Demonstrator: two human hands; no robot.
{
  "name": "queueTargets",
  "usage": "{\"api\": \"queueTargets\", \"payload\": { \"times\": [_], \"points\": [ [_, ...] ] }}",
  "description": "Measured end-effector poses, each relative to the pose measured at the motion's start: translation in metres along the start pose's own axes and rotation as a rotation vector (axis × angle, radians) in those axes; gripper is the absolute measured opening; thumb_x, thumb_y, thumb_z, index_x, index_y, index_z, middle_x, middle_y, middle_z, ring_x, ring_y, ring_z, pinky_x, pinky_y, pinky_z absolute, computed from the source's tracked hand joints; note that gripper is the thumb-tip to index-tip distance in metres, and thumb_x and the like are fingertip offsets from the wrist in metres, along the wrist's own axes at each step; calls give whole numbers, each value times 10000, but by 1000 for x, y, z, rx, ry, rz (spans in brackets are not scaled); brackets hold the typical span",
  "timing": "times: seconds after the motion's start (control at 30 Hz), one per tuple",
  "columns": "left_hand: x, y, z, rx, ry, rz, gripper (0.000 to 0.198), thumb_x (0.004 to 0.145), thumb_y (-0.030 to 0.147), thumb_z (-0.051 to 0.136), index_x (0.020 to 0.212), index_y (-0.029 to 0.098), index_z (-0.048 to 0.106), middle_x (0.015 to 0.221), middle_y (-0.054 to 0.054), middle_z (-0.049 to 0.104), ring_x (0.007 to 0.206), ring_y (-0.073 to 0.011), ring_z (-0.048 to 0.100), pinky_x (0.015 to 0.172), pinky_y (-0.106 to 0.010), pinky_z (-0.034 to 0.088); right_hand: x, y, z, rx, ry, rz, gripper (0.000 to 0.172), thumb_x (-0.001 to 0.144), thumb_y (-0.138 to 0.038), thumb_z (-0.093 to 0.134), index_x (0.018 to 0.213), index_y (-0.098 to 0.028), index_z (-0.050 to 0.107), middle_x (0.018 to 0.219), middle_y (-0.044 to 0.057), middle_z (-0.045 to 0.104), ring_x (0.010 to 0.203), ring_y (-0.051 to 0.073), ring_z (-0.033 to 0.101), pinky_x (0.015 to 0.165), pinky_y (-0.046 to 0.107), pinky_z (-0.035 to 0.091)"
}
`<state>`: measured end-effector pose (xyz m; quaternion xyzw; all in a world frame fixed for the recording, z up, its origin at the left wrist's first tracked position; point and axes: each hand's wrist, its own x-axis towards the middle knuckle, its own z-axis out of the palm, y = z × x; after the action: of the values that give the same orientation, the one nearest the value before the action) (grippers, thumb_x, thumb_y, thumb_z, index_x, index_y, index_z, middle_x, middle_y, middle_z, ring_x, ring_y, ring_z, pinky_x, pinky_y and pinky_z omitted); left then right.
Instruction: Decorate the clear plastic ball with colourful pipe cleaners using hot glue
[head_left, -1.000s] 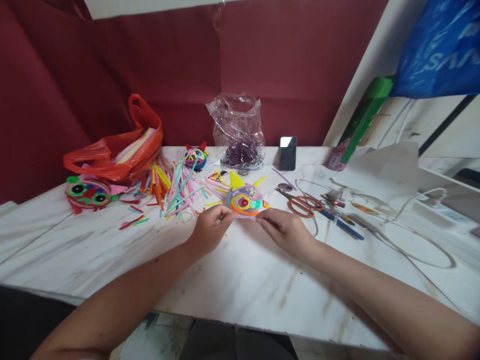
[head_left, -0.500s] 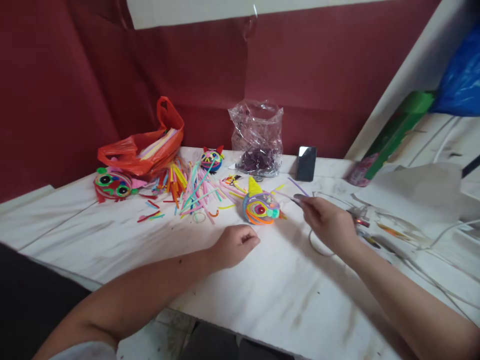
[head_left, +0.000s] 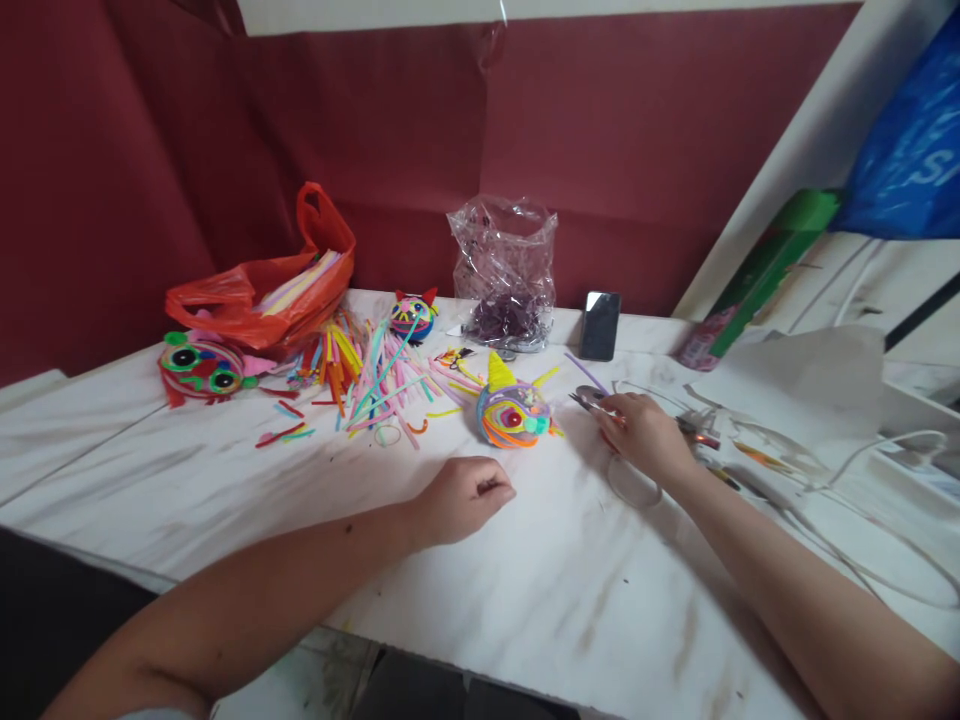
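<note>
My left hand [head_left: 463,500] rests on the white marbled table [head_left: 570,560] with its fingers curled closed. Whatever it may pinch is too small to make out. To the right, my right hand [head_left: 646,435] is low over the table, fingers closed round a small tool with dark pointed tips [head_left: 582,402], its kind unclear. Between the hands and farther back sits a round pipe-cleaner figure [head_left: 512,413] with a yellow horn and a red eye. A purple pipe cleaner [head_left: 587,372] lies just beyond my right hand.
A red plastic bag [head_left: 244,300], two more pipe-cleaner figures, a pipe-cleaner pile [head_left: 386,385] and cut pieces lie left. Behind are a clear bag [head_left: 504,285] of dark purple material and a phone [head_left: 601,326]. White cables [head_left: 847,540] and a green box [head_left: 780,270] are right.
My right hand, with the pointed tool, has lowered toward the tabletop. My left hand stays closed in place. The view has shifted slightly right.
</note>
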<state>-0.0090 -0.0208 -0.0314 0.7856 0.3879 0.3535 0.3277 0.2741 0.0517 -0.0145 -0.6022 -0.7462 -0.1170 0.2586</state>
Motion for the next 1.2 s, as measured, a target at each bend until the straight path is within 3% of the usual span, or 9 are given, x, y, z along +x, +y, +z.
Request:
{"api": "queueTargets", "payload": {
  "times": [0.13, 0.23, 0.47, 0.63, 0.9, 1.2],
  "points": [
    [0, -1, 2, -16, 6, 5, 166, 796, 244, 555, 665, 159, 611, 661, -10, 619, 626, -118, 541, 610, -230, 411, -2, 0, 2, 46, 96, -71, 240, 864, -358, 456, 687, -219, 540, 662, 82, 640, 652, 233, 601, 590, 313, 423],
    [-2, -2, 4, -13, -1, 21, 167, 812, 244, 568, 680, 159, 623, 684, -20, 650, 645, -120, 559, 614, -225, 421, -9, -6, 4, 84, 72, -65, 220, 879, -364, 421, 721, -234, 499, 612, 60, 608, 541, 219, 569, 514, 304, 373],
    [-3, -8, 6, 58, -73, 70, 152, 837, 243, 589, 730, 155, 651, 700, -23, 674, 647, -112, 565, 647, -214, 431, -15, -19, 1, 27, -14, 5, 182, 892, -359, 375, 738, -265, 346, 592, 86, 565, 546, 271, 579, 520, 341, 325],
    [-3, -10, 5, 78, -91, 102, 146, 837, 223, 586, 717, 159, 639, 711, -22, 675, 657, -113, 576, 657, -214, 431, -15, -19, 0, -9, -26, -89, 239, 890, -363, 345, 685, -279, 254, 531, 74, 506, 521, 262, 539, 510, 347, 312],
    [-2, -11, 4, 107, -125, 135, 146, 840, 215, 583, 712, 159, 624, 733, -30, 679, 658, -111, 569, 660, -218, 437, -20, -23, 11, 70, 13, -162, 115, 875, -311, 409, 778, -249, 415, 672, 121, 636, 646, 287, 624, 572, 352, 419],
    [-2, -10, 4, 114, -143, 125, 139, 844, 208, 576, 724, 168, 632, 740, -23, 682, 668, -110, 569, 676, -220, 441, -23, -16, 21, 40, 17, -256, 243, 908, -309, 349, 824, -196, 548, 633, 89, 635, 561, 239, 603, 536, 323, 402]
  ]
}}
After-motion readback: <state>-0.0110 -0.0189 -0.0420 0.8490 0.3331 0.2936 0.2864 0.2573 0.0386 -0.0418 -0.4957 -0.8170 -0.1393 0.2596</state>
